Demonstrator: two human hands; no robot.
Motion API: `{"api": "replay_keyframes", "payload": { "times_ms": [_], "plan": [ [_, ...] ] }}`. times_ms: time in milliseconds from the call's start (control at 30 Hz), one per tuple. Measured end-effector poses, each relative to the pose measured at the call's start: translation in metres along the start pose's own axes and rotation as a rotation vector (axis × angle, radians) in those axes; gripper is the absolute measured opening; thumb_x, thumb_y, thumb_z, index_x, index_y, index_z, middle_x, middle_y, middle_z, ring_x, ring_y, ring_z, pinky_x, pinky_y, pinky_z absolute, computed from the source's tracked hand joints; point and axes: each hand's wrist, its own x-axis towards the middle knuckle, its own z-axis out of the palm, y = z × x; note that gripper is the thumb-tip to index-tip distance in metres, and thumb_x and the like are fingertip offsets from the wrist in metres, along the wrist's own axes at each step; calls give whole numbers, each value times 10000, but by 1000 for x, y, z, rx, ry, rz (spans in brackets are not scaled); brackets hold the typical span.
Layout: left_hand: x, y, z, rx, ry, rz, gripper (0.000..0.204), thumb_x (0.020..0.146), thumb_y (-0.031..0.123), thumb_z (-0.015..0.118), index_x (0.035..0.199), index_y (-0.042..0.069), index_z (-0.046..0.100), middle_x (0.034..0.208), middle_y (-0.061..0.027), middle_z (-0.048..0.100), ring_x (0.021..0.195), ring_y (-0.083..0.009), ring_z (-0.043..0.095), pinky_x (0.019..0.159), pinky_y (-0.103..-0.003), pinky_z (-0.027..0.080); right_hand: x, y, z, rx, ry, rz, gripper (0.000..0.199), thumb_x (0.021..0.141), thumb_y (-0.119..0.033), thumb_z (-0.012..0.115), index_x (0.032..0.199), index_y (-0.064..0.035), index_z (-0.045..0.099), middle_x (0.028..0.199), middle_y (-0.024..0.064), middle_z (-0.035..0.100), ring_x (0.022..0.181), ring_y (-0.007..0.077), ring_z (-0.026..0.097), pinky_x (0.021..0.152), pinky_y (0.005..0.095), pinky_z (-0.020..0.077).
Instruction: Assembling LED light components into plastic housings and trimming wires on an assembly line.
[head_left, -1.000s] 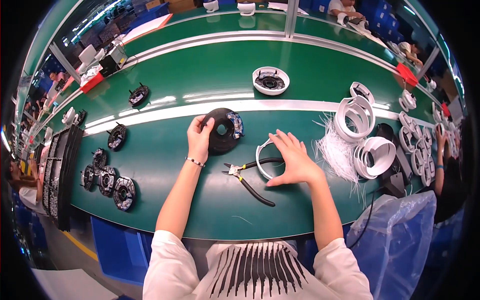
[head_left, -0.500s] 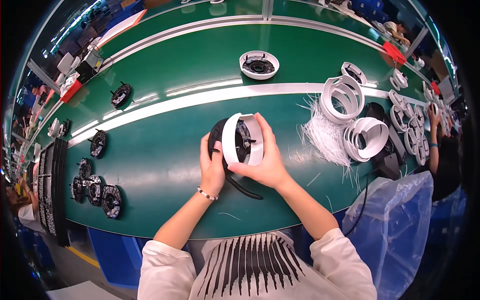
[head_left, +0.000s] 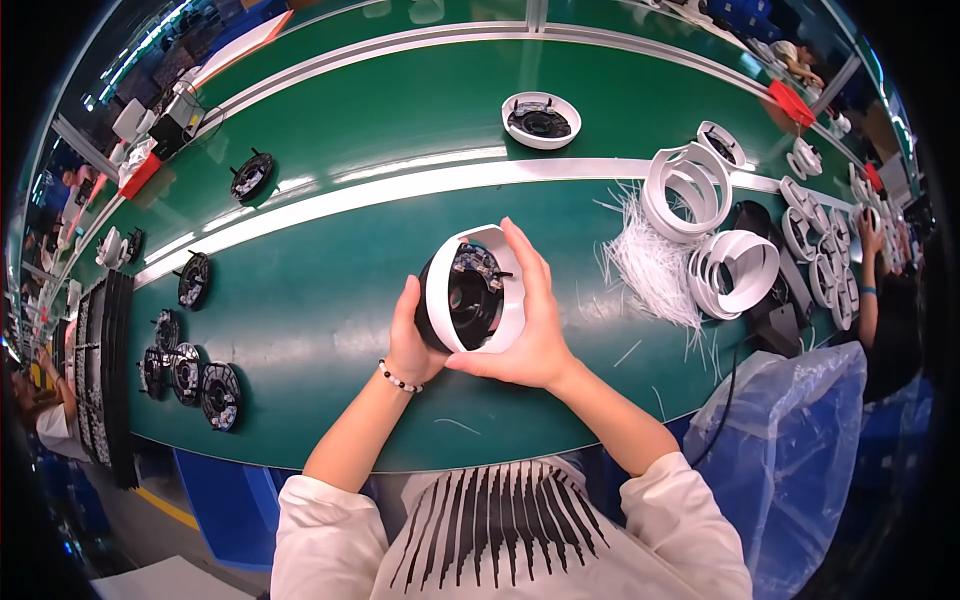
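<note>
Between my hands, above the near green bench, is a white ring-shaped housing with a cut-out at its upper edge. A round black part with a circuit board and small posts sits inside it, tilted toward me. My right hand grips the white ring from the right, fingers along its far side and thumb along its lower rim. My left hand supports the unit from the left and below, thumb raised beside the black back. Its other fingers are mostly hidden behind the unit.
Several black round parts lie at left beside a stack of black trays. At right are white rings, thin white strips and a clear plastic bag. Beyond the white divider, a white housing rests on the green belt.
The unit has turned to show more of its inside, and the black tail below it is out of sight. My left thumb has left the ring's edge. Parts on the belt have shifted right.
</note>
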Motion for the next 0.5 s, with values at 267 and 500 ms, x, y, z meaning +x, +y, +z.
{"api": "replay_keyframes", "payload": {
  "times_ms": [267,500],
  "plan": [
    [2,11,4,-95,-39,-105,611,849,497,306,1258,43,335,1184,-160,452,1069,-310,475,847,-489,445,5,14,-8,340,-80,21,1147,448,-365,828,1326,0,187,1275,193,307,1190,315,313,964,396,309],
    [4,4,-1,-55,45,-111,557,881,467,245,1217,57,416,1177,-123,483,1079,-248,480,924,-379,397,1,1,4,-86,-142,-157,1081,431,-353,803,1304,-32,253,1342,208,232,1205,402,257,959,483,255]
  ]
}}
